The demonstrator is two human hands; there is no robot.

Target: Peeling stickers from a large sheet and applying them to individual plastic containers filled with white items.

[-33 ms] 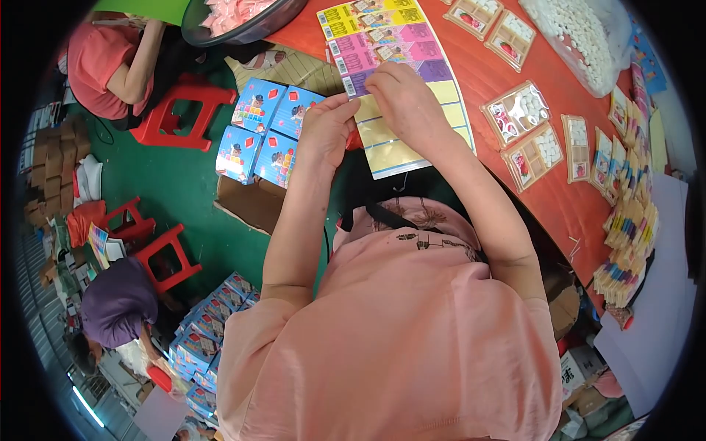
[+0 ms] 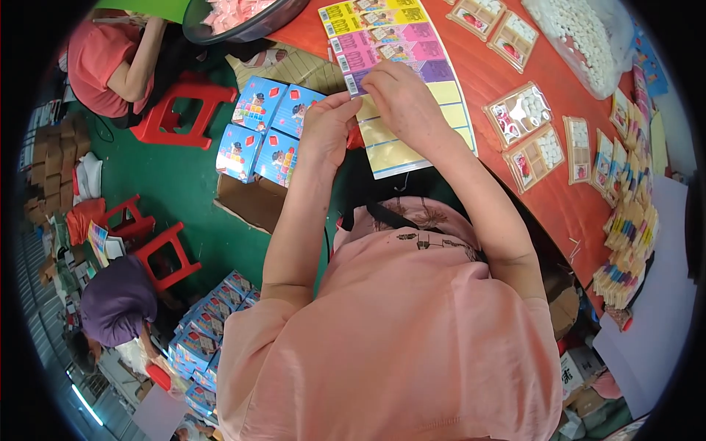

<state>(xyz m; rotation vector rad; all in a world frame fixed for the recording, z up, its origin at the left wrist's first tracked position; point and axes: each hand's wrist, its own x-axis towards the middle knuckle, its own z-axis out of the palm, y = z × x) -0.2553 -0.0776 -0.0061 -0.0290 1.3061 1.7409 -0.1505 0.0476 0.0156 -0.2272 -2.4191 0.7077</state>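
Note:
A sheet of stickers [image 2: 397, 154] lies over the table's near edge, with yellow, pink and purple stickers at its far end and bare pale yellow backing nearer me. My right hand [image 2: 401, 103] is over the sheet, its fingertips closed at the left end of the purple sticker [image 2: 435, 71]. Beside the sheet's left edge, my left hand [image 2: 329, 128] is curled, thumb and forefinger pressed together at that edge. The exact grip between the fingertips is partly hidden. Left of my left hand stand several blue printed boxes [image 2: 257, 103] on an open brown carton [image 2: 250, 202].
On the red table [image 2: 485, 81], clear trays of small white pieces [image 2: 526, 114] lie at right, near a clear bag of white pieces [image 2: 577, 40] and stacked packets [image 2: 629, 228]. A dark basin [image 2: 254, 28] holds pink packets. Red stools [image 2: 180, 110] and two people are at left.

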